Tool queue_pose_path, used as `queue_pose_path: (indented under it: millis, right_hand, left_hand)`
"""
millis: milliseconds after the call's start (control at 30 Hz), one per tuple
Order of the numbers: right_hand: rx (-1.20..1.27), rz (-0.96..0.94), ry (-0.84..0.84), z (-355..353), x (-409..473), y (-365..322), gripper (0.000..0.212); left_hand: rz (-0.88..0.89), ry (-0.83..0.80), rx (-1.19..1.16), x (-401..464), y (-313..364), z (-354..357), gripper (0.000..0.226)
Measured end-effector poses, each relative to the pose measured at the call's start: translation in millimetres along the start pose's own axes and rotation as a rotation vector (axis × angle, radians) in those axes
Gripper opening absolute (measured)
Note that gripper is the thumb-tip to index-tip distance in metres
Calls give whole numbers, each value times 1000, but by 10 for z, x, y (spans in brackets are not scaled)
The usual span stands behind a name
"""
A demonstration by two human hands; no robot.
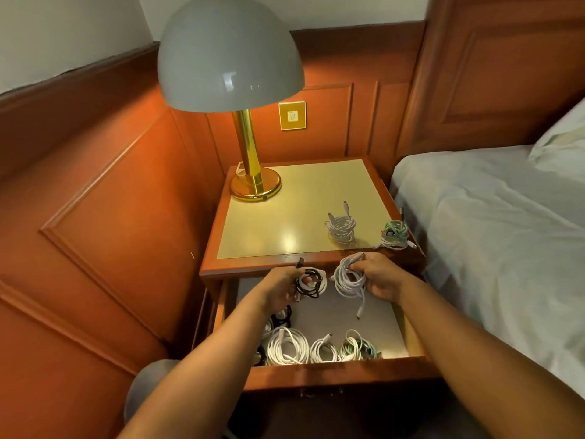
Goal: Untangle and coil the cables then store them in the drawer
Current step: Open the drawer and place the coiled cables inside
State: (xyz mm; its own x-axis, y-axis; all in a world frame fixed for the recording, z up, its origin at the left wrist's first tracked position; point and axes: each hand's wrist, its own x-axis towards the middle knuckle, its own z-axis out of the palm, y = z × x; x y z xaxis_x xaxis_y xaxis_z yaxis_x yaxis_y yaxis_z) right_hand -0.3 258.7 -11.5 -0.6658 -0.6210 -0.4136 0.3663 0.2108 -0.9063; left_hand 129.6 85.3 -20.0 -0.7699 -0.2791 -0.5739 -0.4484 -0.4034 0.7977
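Note:
The nightstand drawer (332, 373) is pulled open below me. My left hand (278, 288) grips a coiled black and white cable bundle (311, 282) above the drawer's back. My right hand (381, 275) holds a coiled white cable (349, 278), one plug end hanging down toward the drawer floor. Several coiled cables lie along the drawer's front: a large white coil (286, 345), a smaller white coil (323, 350), a white and mint coil (359, 348) and black cable at the left (281, 316). On the nightstand top rest a white coil (342, 226) and a mint coil (394, 234).
A brass lamp (250, 172) with a grey dome shade stands at the nightstand's (285, 217) back left. A bed (493, 232) with pale sheets lies close on the right. Wood panelling (110, 201) closes off the left and back, with a wall switch (292, 115).

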Motion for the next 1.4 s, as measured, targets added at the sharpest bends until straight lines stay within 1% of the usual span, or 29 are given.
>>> queue_pose_path:
  millis: [100,233,367,467,533,600,700,767,833,900,967,1033,1067,1133,1167,1233,1300,1333,1400]
  right_hand:
    - [-63,37,13,-51,119,214,26]
    - [-139,132,8,-82,278,445,25]
    - [-156,221,3,-116,484,648,22]
    - [-164,286,45,-130,619,756,18]
    - [-161,328,106,-133,686,812,24]
    - [-154,379,129,-115,738,864,30]
    - [-158,458,140,-102,833,1004,28]
    - [-219,453,107,-92,881,1090,23]
    - [-367,366,78,-80,915,1129,17]
    - [-551,262,76,-40,907,1121,24]
    - [-657,173,82,9,858,1108,30]
    - [-736,175,96,47,823,1115,39]
    - [-764,179,106,62,797,1111,41]
    - [-774,163,137,69,763,1140,49]
    - [-733,165,148,69,737,1139,56]
    - [-672,221,152,44,685,1135,65]
    - [-696,296,124,33,648,1127,55]
    - [-701,302,112,34,636,1125,49]
    - [-705,301,99,42,619,1126,45]
  left_hand:
    - [-39,-12,88,119,-120,15,18]
    - [-103,4,145,295,-290,27,18]
    - [-170,24,164,509,-434,-8,14]
    - [-191,45,216,637,-450,0,13]
    - [-193,73,268,726,-450,24,12]
    - [-195,105,309,806,-472,42,14]
    - [-233,130,349,903,-531,61,17]
    - [-256,147,400,945,-561,58,14]
    - [-265,167,459,958,-578,49,9]
    - [-257,177,516,966,-585,40,8]
    - [-237,169,637,1003,-578,61,12]
    - [-223,139,835,1042,-571,93,15]
    - [-208,148,908,1058,-571,112,23]
    - [-181,177,947,1037,-579,146,38]
    - [-148,200,962,1018,-592,151,44]
    - [-95,219,976,987,-637,151,54]
    - [-81,200,996,973,-673,145,63]
    - [-80,187,1009,966,-681,143,65]
    - [-76,158,1042,948,-694,138,63]
